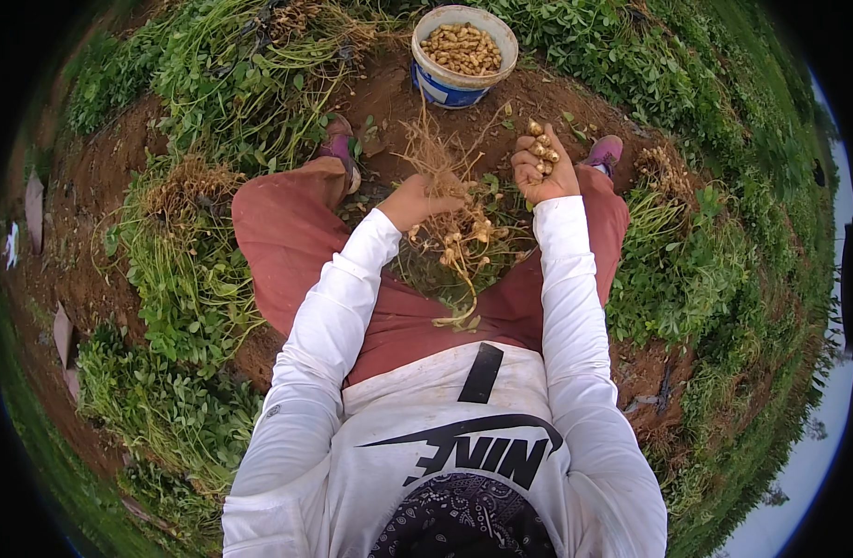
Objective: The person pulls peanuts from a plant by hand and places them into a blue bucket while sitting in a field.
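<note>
My left hand (421, 201) is closed around the roots of a pulled peanut plant (461, 237). Its thin brown roots spread above the fist, and a bent stem hangs down toward my lap. A few pale knobs, perhaps pods, cling among the roots below the fingers. Several peanut pods (543, 149) lie in my right hand (548, 174), which is turned palm up with its fingers curled over them. Beyond both hands stands a white and blue plastic bucket (448, 94), partly filled with harvested peanuts (462, 49).
Heaps of uprooted peanut plants lie at the left (189, 265), at the upper left (259, 77) and at the right (677, 279). Reddish-brown soil (391, 91) shows around the bucket. My legs in red trousers (287, 237) spread on either side of the hands.
</note>
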Available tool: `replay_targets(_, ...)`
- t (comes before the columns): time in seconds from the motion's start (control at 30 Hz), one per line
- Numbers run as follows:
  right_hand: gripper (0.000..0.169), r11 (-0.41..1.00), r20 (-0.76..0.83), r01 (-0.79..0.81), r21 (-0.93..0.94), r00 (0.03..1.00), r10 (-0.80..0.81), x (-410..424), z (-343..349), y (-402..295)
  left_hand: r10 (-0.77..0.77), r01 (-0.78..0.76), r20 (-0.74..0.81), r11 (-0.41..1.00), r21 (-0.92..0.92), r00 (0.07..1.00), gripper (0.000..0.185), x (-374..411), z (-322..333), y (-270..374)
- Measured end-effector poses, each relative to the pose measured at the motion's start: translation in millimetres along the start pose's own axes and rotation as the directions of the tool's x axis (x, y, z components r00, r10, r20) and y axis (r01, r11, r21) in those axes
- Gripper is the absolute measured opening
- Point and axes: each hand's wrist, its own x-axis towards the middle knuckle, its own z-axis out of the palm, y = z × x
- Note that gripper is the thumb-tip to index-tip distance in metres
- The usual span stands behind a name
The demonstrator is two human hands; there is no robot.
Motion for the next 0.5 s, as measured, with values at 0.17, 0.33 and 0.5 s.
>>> replay_targets(0.17, 0.026, 0.945, 0.084, 0.128, -0.300, 0.991, -0.107, -26, 20, -39, -0.025, 0.025, -0.045, 1.000, -0.001, 0.999, 0.040, 5, 2, 4)
replay_targets(0.33, 0.027, 0.890, 0.089, 0.271, -0.368, 0.963, -0.256, 5, -1, 30, -0.062, 0.054, -0.143, 0.997, -0.062, 0.988, 0.045, 18, 19, -12)
replay_targets(0.5, 0.028, 0.747, 0.007, 0.392, -0.536, 0.888, -0.461, 27, -10, 72, -0.070, 0.060, -0.197, 0.996, -0.060, 0.978, 0.060, 12, 19, -7)
